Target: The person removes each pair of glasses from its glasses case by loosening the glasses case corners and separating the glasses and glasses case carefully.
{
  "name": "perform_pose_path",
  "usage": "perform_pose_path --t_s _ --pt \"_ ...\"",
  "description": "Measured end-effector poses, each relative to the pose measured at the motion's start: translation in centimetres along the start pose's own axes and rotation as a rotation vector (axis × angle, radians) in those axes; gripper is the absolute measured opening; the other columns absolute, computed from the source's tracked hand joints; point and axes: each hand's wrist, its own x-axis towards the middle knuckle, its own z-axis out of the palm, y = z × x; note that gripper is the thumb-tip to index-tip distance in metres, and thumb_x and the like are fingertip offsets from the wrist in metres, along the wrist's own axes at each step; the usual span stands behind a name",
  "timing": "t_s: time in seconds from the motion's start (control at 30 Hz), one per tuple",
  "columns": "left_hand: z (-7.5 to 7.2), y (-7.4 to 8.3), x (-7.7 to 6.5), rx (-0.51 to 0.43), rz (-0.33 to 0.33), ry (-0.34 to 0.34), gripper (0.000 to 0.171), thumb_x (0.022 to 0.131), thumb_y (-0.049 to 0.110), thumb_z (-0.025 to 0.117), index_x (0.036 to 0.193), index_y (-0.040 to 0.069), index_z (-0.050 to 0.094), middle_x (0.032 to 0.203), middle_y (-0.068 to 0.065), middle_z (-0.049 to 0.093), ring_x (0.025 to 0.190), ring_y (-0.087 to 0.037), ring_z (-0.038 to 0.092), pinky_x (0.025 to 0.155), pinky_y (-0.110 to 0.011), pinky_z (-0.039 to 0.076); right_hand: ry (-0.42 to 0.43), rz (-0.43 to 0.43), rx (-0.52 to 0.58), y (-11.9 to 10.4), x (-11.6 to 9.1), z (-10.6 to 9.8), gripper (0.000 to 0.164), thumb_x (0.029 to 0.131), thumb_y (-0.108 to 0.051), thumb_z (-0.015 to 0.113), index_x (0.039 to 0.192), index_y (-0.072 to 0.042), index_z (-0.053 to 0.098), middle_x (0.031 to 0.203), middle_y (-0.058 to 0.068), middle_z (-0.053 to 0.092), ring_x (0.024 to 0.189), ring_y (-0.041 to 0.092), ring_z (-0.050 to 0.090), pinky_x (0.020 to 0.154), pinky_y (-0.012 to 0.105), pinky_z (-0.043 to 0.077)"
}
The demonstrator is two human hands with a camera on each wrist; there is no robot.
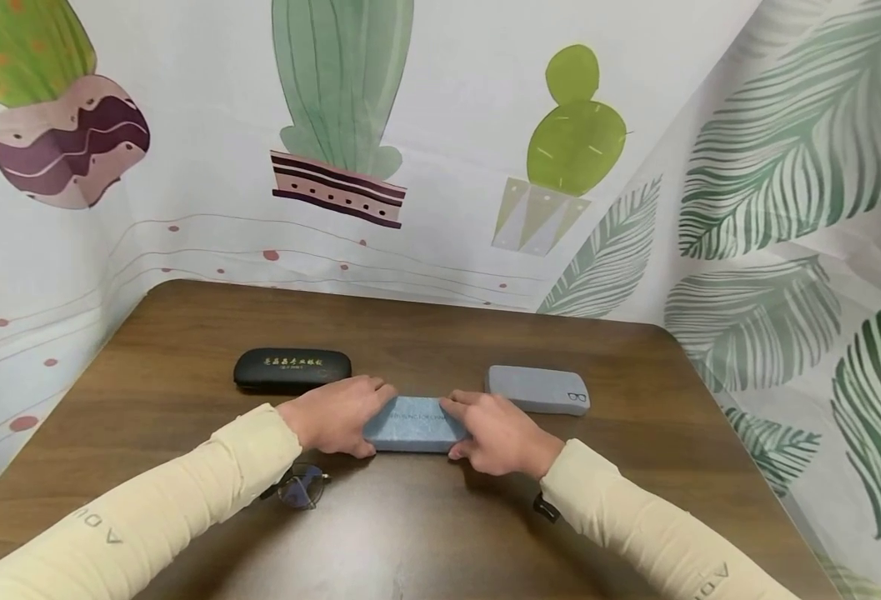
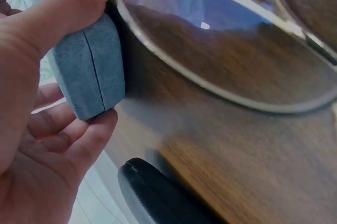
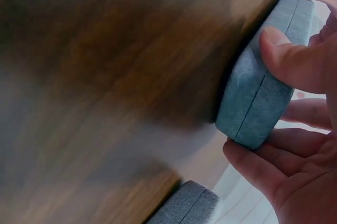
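Observation:
A light blue glasses case (image 1: 416, 425) lies on the wooden table between both hands, its lid down with only a thin seam (image 2: 93, 69) along the side. My left hand (image 1: 341, 414) grips its left end, thumb on the near side and fingers around the far side. At the right end my right hand (image 1: 502, 433) holds it the same way, with the thumb (image 3: 289, 58) pressed on the near side. A pair of thin-rimmed glasses (image 1: 303, 487) rests on the table below the left wrist, partly hidden by the sleeve; one lens looms large in the left wrist view.
Behind the left hand is a black glasses case (image 1: 292, 370) with gold lettering. A grey glasses case (image 1: 538, 389) with a small glasses print sits behind the right hand. The table (image 1: 380, 542) meets a cloth (image 1: 455, 242) printed with cacti and leaves at its back edge.

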Motion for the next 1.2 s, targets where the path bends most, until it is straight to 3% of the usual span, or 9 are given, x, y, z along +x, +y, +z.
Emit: perform_pose_path --t_s 0.17,0.4,0.73,1.03,1.2 --pt "0.1 0.2 0.0 -0.006 0.0 0.011 0.072 0.081 0.033 0.088 0.136 0.001 0.056 0.125 -0.015 0.065 0.111 -0.026 0.064 0.099 -0.042 0.054 0.003 -0.013 -0.002 -0.1 0.0 -0.2 0.064 0.087 -0.025 0.084 0.14 0.003 0.062 0.13 0.015 0.07 0.09 0.016 0.068 0.075 0.029 0.056" --pt "0.1 0.1 0.1 -0.032 -0.001 0.024 0.068 0.077 0.029 0.09 0.13 0.001 0.057 0.118 -0.013 0.066 0.105 -0.025 0.064 0.095 -0.041 0.054 -0.059 -0.011 0.047 0.2 0.7 -1.1 0.062 0.086 -0.021 0.083 0.139 0.005 0.062 0.134 0.019 0.07 0.103 0.019 0.072 0.088 0.037 0.06" --pt "0.2 -0.2 0.1 -0.117 -0.029 0.031 0.072 0.075 0.028 0.093 0.131 0.001 0.056 0.116 -0.012 0.067 0.099 -0.022 0.061 0.09 -0.04 0.054 -0.171 -0.031 0.218 1.1 2.1 -2.9 0.052 0.088 -0.01 0.082 0.134 0.008 0.065 0.125 0.017 0.074 0.094 0.01 0.067 0.09 0.034 0.058" --pt "0.2 -0.6 0.2 -0.19 -0.031 0.052 0.076 0.072 0.028 0.096 0.132 0.002 0.058 0.108 -0.008 0.069 0.09 -0.017 0.063 0.083 -0.036 0.056 -0.292 -0.031 0.267 2.2 3.3 -4.2 0.048 0.092 -0.012 0.077 0.136 0.005 0.065 0.116 0.009 0.076 0.089 0.01 0.064 0.09 0.032 0.056" --pt "0.2 -0.8 0.2 -0.213 -0.034 0.064 0.079 0.069 0.028 0.098 0.132 0.003 0.058 0.106 -0.007 0.071 0.089 -0.015 0.063 0.083 -0.035 0.056 -0.353 -0.065 0.346 3.0 4.0 -4.6 0.035 0.095 -0.012 0.073 0.127 0.001 0.072 0.101 0.004 0.075 0.084 0.008 0.061 0.087 0.028 0.053"
